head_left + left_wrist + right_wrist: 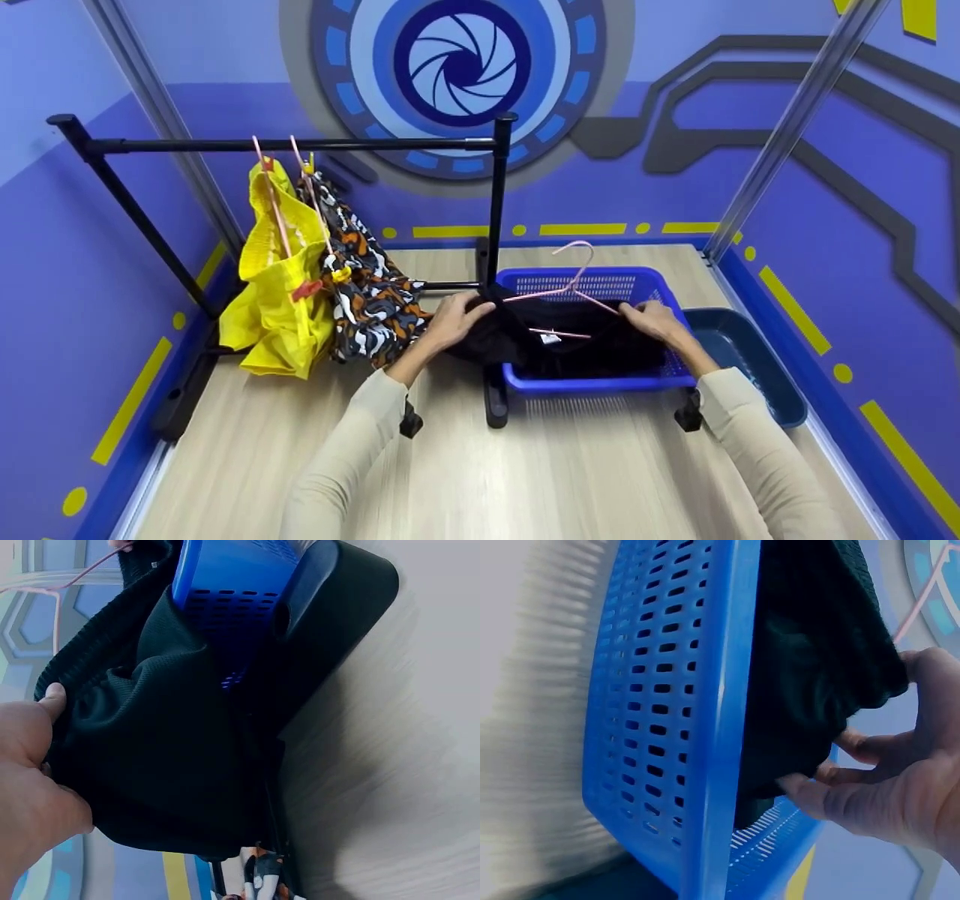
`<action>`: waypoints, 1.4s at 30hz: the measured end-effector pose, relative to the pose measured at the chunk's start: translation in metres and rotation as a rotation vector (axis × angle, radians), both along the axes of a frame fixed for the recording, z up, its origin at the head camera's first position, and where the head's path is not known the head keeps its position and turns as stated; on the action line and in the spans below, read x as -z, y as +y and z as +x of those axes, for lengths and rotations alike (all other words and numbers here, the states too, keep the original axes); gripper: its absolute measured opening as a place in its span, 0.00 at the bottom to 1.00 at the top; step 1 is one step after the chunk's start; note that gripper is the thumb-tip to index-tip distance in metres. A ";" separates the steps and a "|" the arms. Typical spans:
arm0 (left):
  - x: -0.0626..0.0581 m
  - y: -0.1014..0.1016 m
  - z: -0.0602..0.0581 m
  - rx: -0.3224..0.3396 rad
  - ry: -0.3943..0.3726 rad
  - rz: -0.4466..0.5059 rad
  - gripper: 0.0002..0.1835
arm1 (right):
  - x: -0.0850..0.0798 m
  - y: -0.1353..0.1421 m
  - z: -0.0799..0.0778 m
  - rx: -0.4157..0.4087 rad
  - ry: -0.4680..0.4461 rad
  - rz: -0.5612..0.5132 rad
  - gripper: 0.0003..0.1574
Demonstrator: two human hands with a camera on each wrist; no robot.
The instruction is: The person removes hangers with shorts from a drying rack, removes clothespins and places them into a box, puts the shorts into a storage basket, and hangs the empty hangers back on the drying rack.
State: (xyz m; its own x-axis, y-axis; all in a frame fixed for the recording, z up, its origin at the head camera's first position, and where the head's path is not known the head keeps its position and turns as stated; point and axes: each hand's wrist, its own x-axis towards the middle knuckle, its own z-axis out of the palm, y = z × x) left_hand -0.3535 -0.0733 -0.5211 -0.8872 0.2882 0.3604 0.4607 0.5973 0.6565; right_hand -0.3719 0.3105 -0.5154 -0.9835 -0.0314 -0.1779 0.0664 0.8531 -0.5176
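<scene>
Black shorts (502,337) with a gathered elastic waistband are stretched sideways over a blue basket (592,385). My left hand (456,321) grips the left end of the waistband, thumb on the outer face in the left wrist view. At the other end, my right hand (654,321) pinches the waistband; its lower fingers lie against the cloth (802,682) in the right wrist view. A pink hanger (574,286) sits at the waist opening, hook upward, its lower bar partly inside. A white label (550,338) shows inside the shorts.
Left of the basket stands a black clothes rack (390,145). Yellow shorts (289,330) and a camouflage-patterned garment (367,300) hang there on pink hangers with clips. A dark teal tray (784,401) lies right of the basket. Patterned walls enclose the wooden surface (450,480).
</scene>
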 end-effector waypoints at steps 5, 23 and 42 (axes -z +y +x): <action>-0.003 0.003 0.000 -0.006 0.098 -0.138 0.17 | 0.005 -0.001 0.002 -0.004 0.050 0.017 0.27; -0.003 0.013 0.001 -0.091 0.053 -0.190 0.24 | -0.003 -0.009 0.000 0.055 0.298 -0.054 0.16; -0.004 0.009 0.000 -0.131 0.079 -0.073 0.18 | 0.000 0.002 -0.003 0.325 0.204 -0.397 0.19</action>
State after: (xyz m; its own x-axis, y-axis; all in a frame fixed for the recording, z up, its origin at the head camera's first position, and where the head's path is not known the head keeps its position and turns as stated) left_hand -0.3535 -0.0647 -0.5169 -0.8888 0.1995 0.4127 0.4239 0.7002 0.5745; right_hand -0.3750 0.3126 -0.5150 -0.9670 0.2542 -0.0190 0.1587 0.5418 -0.8254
